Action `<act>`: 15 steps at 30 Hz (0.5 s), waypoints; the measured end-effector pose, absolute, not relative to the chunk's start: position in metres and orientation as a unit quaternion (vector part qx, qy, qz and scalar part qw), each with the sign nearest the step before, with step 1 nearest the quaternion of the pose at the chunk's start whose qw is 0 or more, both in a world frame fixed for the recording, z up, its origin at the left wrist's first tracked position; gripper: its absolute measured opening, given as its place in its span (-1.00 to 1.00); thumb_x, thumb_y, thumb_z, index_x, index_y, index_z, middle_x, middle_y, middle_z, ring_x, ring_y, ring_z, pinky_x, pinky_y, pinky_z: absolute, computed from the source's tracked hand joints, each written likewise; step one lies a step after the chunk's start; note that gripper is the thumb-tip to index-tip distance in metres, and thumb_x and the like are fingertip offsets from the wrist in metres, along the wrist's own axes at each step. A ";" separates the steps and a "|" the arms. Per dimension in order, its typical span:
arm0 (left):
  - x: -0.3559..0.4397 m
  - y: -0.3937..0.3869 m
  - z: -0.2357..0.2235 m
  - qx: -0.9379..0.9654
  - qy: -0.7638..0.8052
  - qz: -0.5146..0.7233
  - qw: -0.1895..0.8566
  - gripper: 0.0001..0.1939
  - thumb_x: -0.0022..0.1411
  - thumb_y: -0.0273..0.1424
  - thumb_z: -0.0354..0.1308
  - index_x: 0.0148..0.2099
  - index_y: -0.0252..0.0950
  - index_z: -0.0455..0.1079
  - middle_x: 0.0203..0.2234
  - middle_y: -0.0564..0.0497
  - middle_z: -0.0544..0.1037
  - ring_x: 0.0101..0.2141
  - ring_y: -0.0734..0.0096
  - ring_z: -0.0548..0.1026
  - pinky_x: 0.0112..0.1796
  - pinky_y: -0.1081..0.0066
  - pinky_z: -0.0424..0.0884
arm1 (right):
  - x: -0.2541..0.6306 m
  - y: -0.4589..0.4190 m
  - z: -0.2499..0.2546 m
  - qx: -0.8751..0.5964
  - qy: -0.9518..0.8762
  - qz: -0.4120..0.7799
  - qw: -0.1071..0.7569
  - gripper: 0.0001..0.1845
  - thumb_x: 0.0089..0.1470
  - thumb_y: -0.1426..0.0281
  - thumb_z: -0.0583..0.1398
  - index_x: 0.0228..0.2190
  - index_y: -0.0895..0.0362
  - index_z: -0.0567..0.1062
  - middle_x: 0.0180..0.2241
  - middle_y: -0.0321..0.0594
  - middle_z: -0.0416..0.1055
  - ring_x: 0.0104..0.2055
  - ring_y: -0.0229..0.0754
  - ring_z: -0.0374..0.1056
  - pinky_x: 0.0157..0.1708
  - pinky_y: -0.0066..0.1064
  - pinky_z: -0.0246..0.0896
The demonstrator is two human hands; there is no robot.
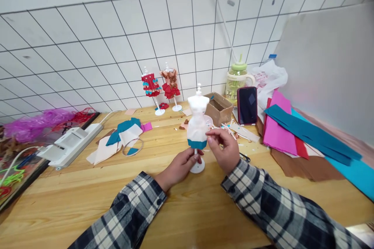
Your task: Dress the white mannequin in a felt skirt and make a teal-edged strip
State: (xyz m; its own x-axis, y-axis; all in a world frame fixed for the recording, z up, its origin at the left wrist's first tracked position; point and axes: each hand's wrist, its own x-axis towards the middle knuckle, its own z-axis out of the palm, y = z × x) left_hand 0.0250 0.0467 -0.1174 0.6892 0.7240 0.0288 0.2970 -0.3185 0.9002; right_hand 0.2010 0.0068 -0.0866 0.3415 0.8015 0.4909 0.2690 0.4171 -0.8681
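Observation:
A small white dress-form mannequin stands upright on the wooden table before me, with a teal paper band around its lower edge. My left hand is closed around the mannequin's thin stand, just above its round white base. At the mannequin's right side, my right hand has thumb and forefinger pinched together by the hip, close to the end of the teal band. Whatever lies between those fingertips is too small to make out.
Behind stand two dressed mannequins, a cardboard box, a phone and a green-lidded bottle. Coloured paper sheets lie at right. Paper pieces and a power strip are at left. Scissors handles show beside my right wrist.

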 end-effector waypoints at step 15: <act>0.025 0.047 -0.113 0.815 0.301 0.189 0.457 -0.61 0.33 -0.14 -0.07 -0.17 -0.32 0.44 -0.31 -0.04 0.54 -0.29 0.37 0.44 -0.19 0.43 0.35 | 0.197 0.004 -0.083 -0.524 -0.510 0.174 0.659 -0.96 0.02 0.35 0.24 -0.44 0.04 0.48 -0.45 -0.30 0.38 -0.46 -0.25 0.16 -0.38 -0.36 0.11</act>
State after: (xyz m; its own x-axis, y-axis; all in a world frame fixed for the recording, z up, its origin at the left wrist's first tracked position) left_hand 0.0247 0.0471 -0.1129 0.7465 0.6645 0.0337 0.3185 -0.4014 0.8587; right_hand 0.1972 0.0040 -0.0830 0.4182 0.7646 0.4903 0.3048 0.3903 -0.8687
